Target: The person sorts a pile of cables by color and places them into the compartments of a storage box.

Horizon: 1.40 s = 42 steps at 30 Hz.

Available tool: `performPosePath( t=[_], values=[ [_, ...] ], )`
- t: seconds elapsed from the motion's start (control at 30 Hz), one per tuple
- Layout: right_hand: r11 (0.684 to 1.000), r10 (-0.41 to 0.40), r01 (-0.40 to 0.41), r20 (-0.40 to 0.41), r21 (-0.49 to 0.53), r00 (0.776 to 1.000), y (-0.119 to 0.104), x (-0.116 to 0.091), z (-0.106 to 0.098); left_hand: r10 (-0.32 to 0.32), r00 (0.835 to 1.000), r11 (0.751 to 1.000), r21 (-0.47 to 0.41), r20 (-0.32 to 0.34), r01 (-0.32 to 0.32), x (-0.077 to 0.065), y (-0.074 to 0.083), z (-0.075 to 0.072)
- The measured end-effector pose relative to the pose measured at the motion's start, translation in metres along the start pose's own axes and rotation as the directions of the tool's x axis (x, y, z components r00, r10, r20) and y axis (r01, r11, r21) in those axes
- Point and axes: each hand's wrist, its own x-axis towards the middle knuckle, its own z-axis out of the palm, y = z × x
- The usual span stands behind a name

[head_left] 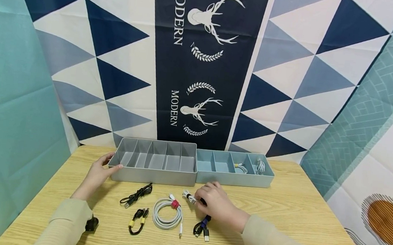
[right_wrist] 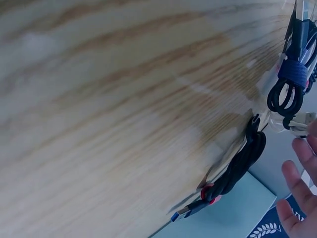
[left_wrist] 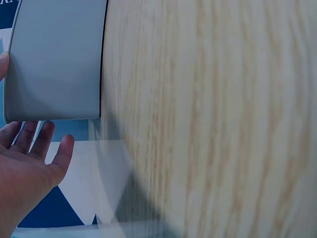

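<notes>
At the left end of the grey divided box, my left hand holds the corner, thumb on the front rim and fingers against the end wall. My right hand pinches a white cable with a dark tie; the palm side is partly hidden. Below that hand lies a black cable with a blue tie. A black cable with a red tie shows in the right wrist view. On the table are a white coiled cable with a red tie, a black bundled cable and a yellow-banded black cable.
Beside the grey box stands a blue divided box. Its two right compartments hold a white cable with a yellow tie and a white coiled cable. A patterned curtain hangs behind the wooden table.
</notes>
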Motion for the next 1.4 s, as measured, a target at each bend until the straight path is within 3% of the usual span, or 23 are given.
performPosePath(
  t=[0.37, 0.73, 0.9, 1.4],
  values=[
    [0.993, -0.106, 0.099, -0.133, -0.057, 0.985, 0.008, 0.001, -0.005, 0.002, 1.0, 1.0, -0.016, 0.005, -0.002, -0.002, 0.0, 0.0],
    [0.979, -0.196, 0.183, -0.172, -0.088, 0.965, 0.015, 0.005, -0.011, 0.009, 1.0, 1.0, -0.001, -0.002, -0.009, -0.002, 0.002, 0.0],
    [0.967, -0.236, 0.206, -0.223, -0.15, 0.946, 0.019, 0.008, -0.014, 0.006, 1.0, 1.0, 0.003, 0.001, -0.006, -0.002, 0.003, 0.0],
    [0.968, -0.226, 0.191, -0.244, -0.161, 0.943, 0.032, 0.015, -0.041, -0.003, 1.0, 1.0, -0.005, -0.001, 0.003, -0.002, 0.002, 0.0]
  ],
)
